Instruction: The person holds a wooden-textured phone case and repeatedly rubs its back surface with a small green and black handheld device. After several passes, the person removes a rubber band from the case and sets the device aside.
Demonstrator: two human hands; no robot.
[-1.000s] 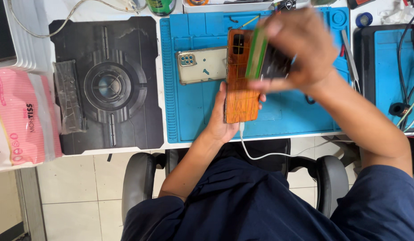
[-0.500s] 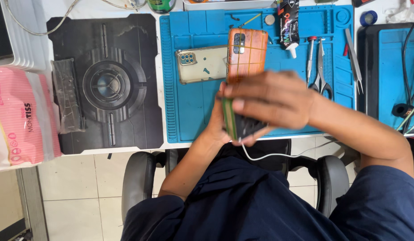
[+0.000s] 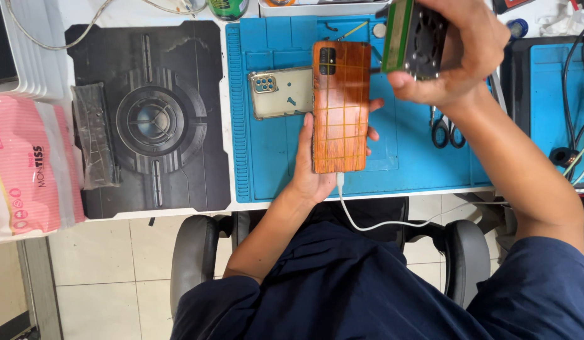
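The phone [image 3: 340, 107] is long and flat, with a back that looks like orange-brown wood crossed by thin lines. It has a dark camera patch at the top. The left hand [image 3: 317, 170] holds it from below, with the fingers wrapped around its sides, just above the blue mat [image 3: 267, 164]. A white cable [image 3: 380, 220] is plugged into its bottom end and hangs down off the counter [image 3: 178, 213].

The right hand [image 3: 459, 53] is closed around a small fan block [image 3: 415, 34]. The block has a green side and a dark round fan in the middle. It is held up beside the top corner of the phone, near it but not touching.

The step in hand looks like bringing the fan block and the phone together. The next move likely needs the phone kept still and the block lined up flat with the phone's back.

Just left of the phone, a clear phone case [image 3: 279, 93] lies on the blue mat. The mat looks soft and rubbery, with ridges on its edge. Scissors [image 3: 446, 129] lie on it under the right arm. Farther left is a black mat [image 3: 147, 119] with a round pattern, and a pink tissue pack [image 3: 27, 164] sits at the far edge.
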